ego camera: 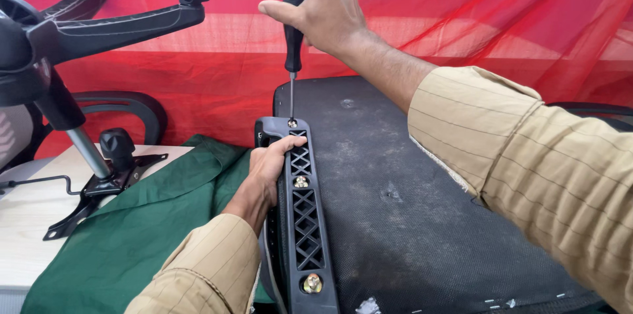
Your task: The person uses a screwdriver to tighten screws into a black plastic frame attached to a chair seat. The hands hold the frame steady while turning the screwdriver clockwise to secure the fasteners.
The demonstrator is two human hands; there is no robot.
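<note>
Item: black screwdriver (pixel 293 37), gripped whole in your closed right hand (pixel 323 7), tip seated in the top screw (pixel 291 123) of the black armrest bracket (pixel 300 222) on the upturned seat (pixel 409 202); keep it upright while your left hand (pixel 267 169), curled shut, steadies the bracket.

- a red mesh cloth (pixel 461 17) hangs across the back.
- an upturned black chair base (pixel 99 24) with castor sockets stands at the left, its mechanism plate (pixel 105 185) on a pale counter (pixel 26 222).
- a green cloth (pixel 151 222) lies draped over the counter's edge.
</note>
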